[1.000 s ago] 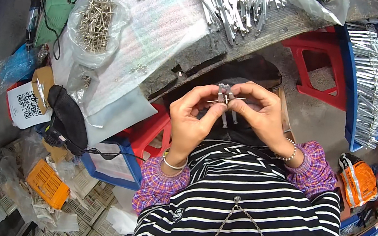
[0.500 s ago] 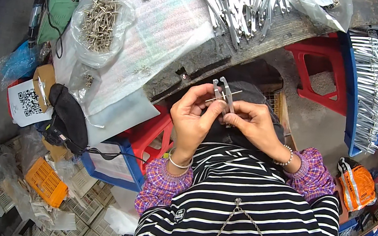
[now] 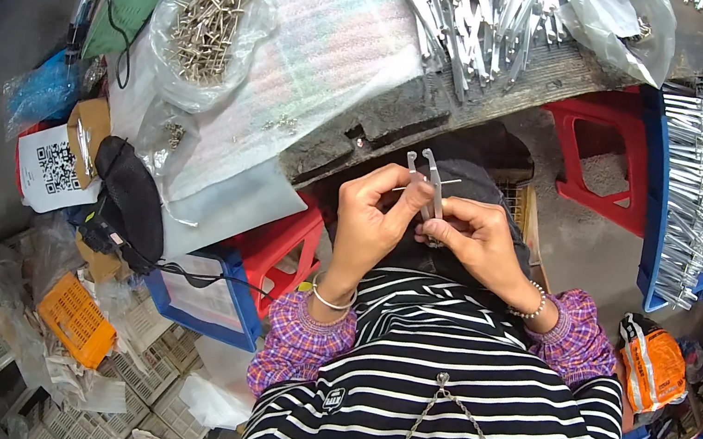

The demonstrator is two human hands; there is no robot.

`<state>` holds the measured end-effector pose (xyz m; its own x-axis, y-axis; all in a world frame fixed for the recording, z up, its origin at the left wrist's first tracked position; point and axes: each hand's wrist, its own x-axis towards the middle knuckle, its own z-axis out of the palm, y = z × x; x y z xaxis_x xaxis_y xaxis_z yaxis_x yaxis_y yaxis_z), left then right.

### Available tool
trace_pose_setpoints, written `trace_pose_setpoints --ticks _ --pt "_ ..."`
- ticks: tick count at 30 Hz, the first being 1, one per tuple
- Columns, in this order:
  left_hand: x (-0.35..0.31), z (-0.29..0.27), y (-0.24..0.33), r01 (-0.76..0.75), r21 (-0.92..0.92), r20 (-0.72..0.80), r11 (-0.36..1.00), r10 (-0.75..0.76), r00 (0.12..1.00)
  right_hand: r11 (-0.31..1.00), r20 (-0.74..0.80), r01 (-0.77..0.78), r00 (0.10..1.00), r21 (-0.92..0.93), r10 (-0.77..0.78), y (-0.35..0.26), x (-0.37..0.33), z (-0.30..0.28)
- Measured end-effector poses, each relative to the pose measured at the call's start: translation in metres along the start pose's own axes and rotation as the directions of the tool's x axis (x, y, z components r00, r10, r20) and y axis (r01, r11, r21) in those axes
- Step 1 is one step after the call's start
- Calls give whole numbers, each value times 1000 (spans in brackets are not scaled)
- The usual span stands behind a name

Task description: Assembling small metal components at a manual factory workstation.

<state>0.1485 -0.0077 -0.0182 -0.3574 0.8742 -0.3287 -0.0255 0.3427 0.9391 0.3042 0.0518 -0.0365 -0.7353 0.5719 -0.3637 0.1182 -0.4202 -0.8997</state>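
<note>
In front of my lap I hold a pair of flat silver metal arms (image 3: 435, 182) with hooked ends, side by side and pointing away from me. A thin pin (image 3: 451, 181) sticks out across them. My left hand (image 3: 376, 216) pinches the left arm, its thumb lying on the metal and its fingers behind. My right hand (image 3: 482, 239) is closed on the lower part of the right arm, thumb on top. The lower ends of the arms are partly hidden by my fingers.
On the bench (image 3: 474, 110), beyond my hands, lie piled silver metal strips (image 3: 486, 18). A plastic bag of headed metal pins (image 3: 205, 34) stands left. Blue bin (image 3: 655, 245) with stacked metal arms is at right, near a red stool (image 3: 605, 142). A black pouch (image 3: 128, 204) hangs by the bench's left edge.
My left thumb has moved up along the metal arm, and the two arms stand closer together. The whole view has shifted slightly, with the bench appearing lower and further right.
</note>
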Motion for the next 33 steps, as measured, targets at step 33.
trace_pose_setpoints --ticks 33 --pt "1 -1 4 -2 -209 75 978 18 997 986 18 64 998 -154 -62 -8 2 0"
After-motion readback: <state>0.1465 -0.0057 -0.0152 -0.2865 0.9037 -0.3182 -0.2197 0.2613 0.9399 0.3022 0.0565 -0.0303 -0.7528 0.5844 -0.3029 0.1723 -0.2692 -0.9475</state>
